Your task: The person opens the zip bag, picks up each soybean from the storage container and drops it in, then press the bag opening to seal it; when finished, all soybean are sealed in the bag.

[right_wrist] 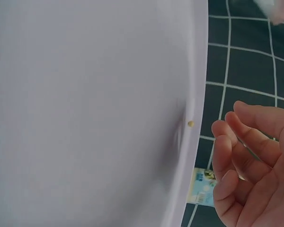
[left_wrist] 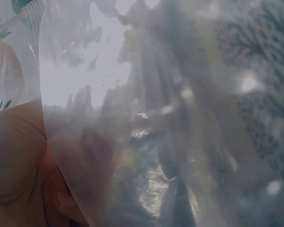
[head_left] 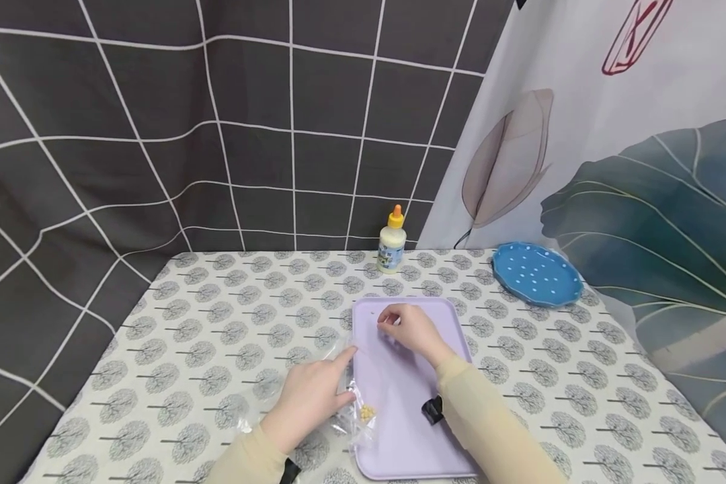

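A pale purple tray (head_left: 399, 390) lies on the patterned cloth. At its left edge, a clear plastic bag (head_left: 363, 430) holds small yellow beans (head_left: 366, 412), and my left hand (head_left: 314, 396) grips it with index finger and thumb spread apart. The bag (left_wrist: 132, 118) fills most of the left wrist view and hides part of that hand. Over the tray's far half is my right hand (head_left: 411, 329), its fingers loosely bent, with nothing visible between them. One yellow bean (right_wrist: 190, 124) sits at the tray's far edge, close to the right fingertips.
A glue bottle (head_left: 391, 242) with an orange tip stands at the back of the table. Toward the back right lies a blue dotted plate (head_left: 537, 274). A dark checked curtain (head_left: 248, 134) and a white printed one (head_left: 581, 101) hang behind the table.
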Motion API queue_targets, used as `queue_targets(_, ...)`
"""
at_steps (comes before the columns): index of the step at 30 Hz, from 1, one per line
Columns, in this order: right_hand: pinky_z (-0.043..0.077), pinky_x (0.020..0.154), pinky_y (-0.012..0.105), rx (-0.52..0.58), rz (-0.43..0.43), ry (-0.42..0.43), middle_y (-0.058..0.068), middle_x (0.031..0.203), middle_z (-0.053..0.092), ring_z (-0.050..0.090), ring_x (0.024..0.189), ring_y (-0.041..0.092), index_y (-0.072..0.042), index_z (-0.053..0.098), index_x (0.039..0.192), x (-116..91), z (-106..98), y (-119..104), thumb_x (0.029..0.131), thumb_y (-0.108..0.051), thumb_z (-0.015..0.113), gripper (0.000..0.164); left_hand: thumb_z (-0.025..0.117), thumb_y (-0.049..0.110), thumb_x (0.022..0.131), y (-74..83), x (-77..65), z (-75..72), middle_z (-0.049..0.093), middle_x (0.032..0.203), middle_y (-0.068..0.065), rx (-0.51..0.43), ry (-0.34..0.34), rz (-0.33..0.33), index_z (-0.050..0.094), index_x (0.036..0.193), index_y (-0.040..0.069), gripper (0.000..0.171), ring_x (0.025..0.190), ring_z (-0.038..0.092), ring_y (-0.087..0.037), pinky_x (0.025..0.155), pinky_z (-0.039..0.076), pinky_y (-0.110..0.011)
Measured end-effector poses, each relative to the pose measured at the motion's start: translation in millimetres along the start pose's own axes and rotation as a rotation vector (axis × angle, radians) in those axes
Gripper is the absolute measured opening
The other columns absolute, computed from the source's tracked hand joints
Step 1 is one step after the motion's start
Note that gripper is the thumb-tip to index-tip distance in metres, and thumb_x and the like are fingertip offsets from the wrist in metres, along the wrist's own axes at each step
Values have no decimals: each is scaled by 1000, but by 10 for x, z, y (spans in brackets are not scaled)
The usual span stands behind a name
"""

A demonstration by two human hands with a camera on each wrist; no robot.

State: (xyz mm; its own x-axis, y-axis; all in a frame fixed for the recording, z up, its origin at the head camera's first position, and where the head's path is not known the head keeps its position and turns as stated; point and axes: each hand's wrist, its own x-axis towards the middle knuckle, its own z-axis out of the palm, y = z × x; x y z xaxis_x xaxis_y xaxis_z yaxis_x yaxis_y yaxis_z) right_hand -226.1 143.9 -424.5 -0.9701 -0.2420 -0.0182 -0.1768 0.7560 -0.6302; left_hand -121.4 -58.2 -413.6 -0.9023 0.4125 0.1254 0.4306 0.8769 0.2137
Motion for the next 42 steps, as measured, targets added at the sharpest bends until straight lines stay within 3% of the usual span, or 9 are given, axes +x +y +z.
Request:
queue_targets(12, 47, 54, 25, -47, 25, -6, 1, 74, 65, 56, 53, 10, -7, 70, 98, 294, 20, 45, 84, -16, 70, 16, 77, 43, 72, -11, -16, -4, 58, 62, 7, 27, 47, 20, 54, 131, 13, 70, 55, 55, -11, 49, 40, -25)
queue_targets(20, 48, 56, 24, 4, 22, -60, 3, 71, 62, 56, 58, 12, -4, 69, 93, 426, 34, 132, 81, -12, 73, 15, 77, 44, 72, 25, -27, -4, 66, 71, 3, 41, 38, 25, 54, 132, 13, 71, 61, 60, -14, 52, 44, -27)
queue_targets(24, 47, 58, 23, -34, -5, -55, 4, 74, 63, 55, 59, 11, -4, 68, 90, 476, 65, 128, 78, -9, 74, 14, 78, 43, 72, 29, -36, -7, 67, 73, 2, 41, 45, 30, 55, 131, 13, 70, 63, 62, -15, 52, 44, -28)
queue_targets(36, 47, 60, 24, -104, -42, -58, 1, 66, 60, 53, 59, 12, -7, 66, 72, 512, 123, 36, 77, -5, 73, 9, 78, 42, 72, 3, -26, -61, 60, 64, 6, 32, 22, 7, 53, 133, 14, 71, 56, 55, -10, 48, 40, -24)
queue_targets(42, 47, 59, 24, -90, -30, -76, 0, 69, 61, 54, 60, 11, -8, 67, 76, 410, 46, 34, 80, -10, 72, 7, 79, 39, 71, -16, -12, -96, 62, 68, 5, -13, -29, -44, 51, 134, 17, 73, 59, 56, -12, 50, 42, -26)
